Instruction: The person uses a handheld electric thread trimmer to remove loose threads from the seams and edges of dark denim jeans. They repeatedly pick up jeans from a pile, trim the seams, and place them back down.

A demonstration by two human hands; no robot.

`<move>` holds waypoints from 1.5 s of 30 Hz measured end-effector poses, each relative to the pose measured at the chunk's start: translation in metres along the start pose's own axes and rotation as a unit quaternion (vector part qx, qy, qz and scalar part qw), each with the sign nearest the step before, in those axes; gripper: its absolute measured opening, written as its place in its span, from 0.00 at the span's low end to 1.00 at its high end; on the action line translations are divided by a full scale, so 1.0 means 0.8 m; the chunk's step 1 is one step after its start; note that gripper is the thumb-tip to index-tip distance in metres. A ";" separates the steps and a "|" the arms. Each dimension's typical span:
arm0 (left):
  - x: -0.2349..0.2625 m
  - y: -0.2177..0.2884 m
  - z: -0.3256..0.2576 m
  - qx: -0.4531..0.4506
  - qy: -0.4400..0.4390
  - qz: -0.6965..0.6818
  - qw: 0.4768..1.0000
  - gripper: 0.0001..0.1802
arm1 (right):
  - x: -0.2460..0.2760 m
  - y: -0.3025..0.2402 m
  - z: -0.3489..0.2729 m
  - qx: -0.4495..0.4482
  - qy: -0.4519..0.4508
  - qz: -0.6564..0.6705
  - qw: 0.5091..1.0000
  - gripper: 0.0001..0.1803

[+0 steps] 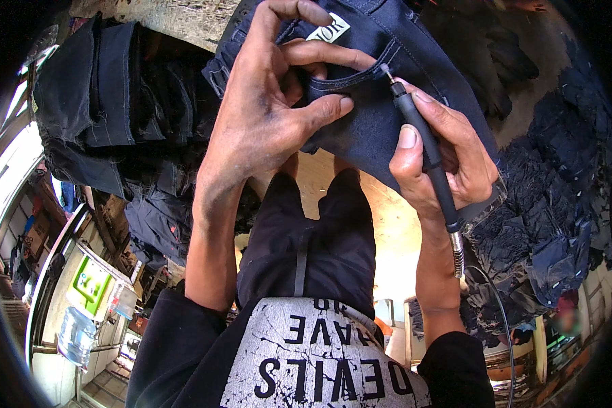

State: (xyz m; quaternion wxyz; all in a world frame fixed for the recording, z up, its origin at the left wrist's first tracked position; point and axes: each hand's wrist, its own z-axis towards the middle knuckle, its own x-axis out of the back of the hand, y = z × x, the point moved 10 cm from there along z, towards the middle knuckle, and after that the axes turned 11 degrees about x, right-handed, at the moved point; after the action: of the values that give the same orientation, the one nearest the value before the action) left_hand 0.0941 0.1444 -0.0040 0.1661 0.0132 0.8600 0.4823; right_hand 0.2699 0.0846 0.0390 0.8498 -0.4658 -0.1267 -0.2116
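Left hand (268, 102) pinches dark denim jeans (374, 115); right hand (442, 160) grips black rotary tool (425, 146).

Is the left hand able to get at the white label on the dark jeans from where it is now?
Probably yes. The left hand already pinches the jeans at the pocket edge, and the white label lies uncovered just beyond its fingertips.

left hand (265, 115) gripping jeans (381, 75), right hand (442, 160) holding rotary tool (425, 153)
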 end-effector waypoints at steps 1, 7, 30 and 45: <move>0.001 -0.003 0.002 -0.018 -0.013 0.031 0.999 0.34 | 0.001 -0.001 0.000 0.004 0.005 -0.006 1.000 0.17; 0.021 -0.017 0.005 -0.077 -0.070 0.100 0.990 0.41 | 0.001 0.001 0.001 -0.011 0.004 -0.005 1.000 0.17; 0.007 -0.010 0.003 -0.061 -0.046 0.167 0.983 0.39 | 0.008 0.015 -0.012 -0.050 0.035 -0.019 0.998 0.17; 0.005 -0.022 0.003 -0.059 -0.117 0.079 0.988 0.38 | -0.001 0.022 -0.012 -0.104 0.016 0.017 0.994 0.18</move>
State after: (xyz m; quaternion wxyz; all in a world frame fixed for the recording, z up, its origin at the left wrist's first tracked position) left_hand 0.0937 0.1375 -0.0212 0.2275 0.1277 0.8007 0.5392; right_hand 0.2777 0.0851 0.0211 0.8024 -0.5501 -0.0824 -0.2162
